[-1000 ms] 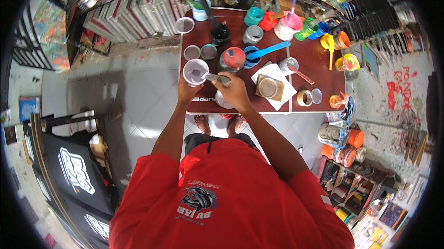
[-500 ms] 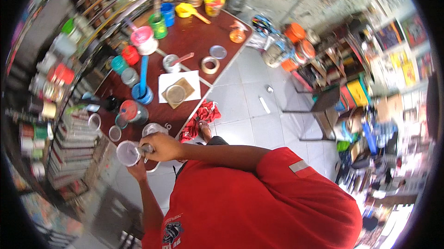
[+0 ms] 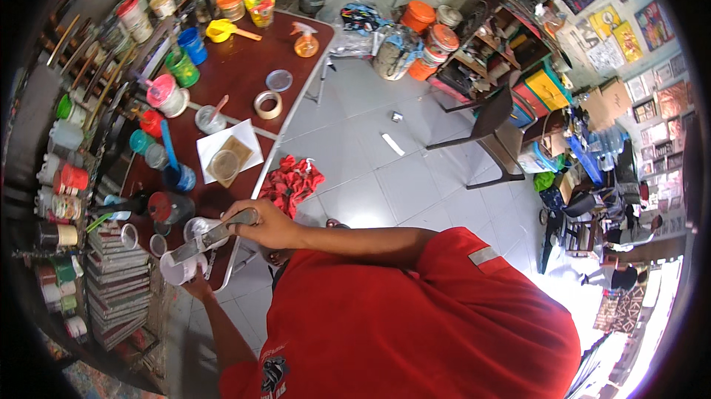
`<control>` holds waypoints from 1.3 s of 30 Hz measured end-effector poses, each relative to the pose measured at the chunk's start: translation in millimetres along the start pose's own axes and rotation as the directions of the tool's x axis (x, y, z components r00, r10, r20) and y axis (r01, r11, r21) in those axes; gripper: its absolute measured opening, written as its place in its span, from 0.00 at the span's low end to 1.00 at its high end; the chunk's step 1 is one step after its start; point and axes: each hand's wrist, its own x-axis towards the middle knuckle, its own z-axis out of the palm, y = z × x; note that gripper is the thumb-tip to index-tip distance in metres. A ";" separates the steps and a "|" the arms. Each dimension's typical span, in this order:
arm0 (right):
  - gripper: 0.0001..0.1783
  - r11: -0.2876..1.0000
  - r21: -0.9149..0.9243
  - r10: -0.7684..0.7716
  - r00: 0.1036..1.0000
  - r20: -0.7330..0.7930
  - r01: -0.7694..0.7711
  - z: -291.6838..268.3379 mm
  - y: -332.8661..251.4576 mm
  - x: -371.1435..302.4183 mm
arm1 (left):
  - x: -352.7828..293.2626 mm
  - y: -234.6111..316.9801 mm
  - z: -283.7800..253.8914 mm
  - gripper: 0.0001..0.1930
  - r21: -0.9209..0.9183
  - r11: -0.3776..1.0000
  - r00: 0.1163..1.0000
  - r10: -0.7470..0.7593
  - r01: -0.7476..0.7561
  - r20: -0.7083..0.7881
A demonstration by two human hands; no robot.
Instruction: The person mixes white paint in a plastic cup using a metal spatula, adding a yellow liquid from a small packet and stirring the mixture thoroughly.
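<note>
My right hand [image 3: 268, 227] is closed around the grey handle of a flat spatula [image 3: 213, 236]. The blade slants down to the left, its end at the mouth of a white plastic tub [image 3: 182, 271]. My left hand [image 3: 198, 285] grips that tub from below and behind, its fingers partly hidden. Just beyond the tub, a clear container [image 3: 200, 228] stands at the near end of the dark red table [image 3: 244, 51]. Beside it is a dark jar with a reddish lid [image 3: 164, 208].
On the table are a tape roll [image 3: 267, 105], a spray bottle [image 3: 305, 40], white paper [image 3: 252, 143] and several paint pots. Shelves of jars line the left. A red cloth [image 3: 290, 183] lies on the tiled floor, with a dark chair [image 3: 489, 132] farther right.
My view has turned, so the table sits farther left. Both hands have shifted left, and the spatula now shows its blade stretched over the tub.
</note>
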 end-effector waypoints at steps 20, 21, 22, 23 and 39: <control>0.23 0.955 0.263 0.233 0.898 -0.372 -0.138 -144.9 -21.0 -120.3 | -21.0 -109.1 -9.4 0.33 0.879 0.418 0.943 0.319 -0.228 0.093; 0.23 0.958 0.266 0.209 0.899 -0.385 -0.109 -140.0 -15.5 -119.4 | -49.0 -78.4 31.3 0.34 0.680 0.717 0.987 -0.065 0.151 -0.150; 0.23 0.945 0.319 0.196 0.909 -0.368 -0.075 -137.4 -15.4 -112.8 | -74.9 -89.8 27.2 0.35 0.655 0.746 0.970 0.049 0.123 -0.238; 0.23 0.947 0.314 0.190 0.907 -0.376 -0.069 -136.2 -8.8 -111.1 | -91.6 -69.2 49.1 0.36 0.325 0.938 0.991 -0.094 0.121 -0.097; 0.18 0.932 -0.318 0.149 0.984 -0.100 -0.173 -83.5 -21.7 -11.3 | -60.6 80.8 133.6 0.51 -0.044 0.999 1.000 0.010 -0.010 0.002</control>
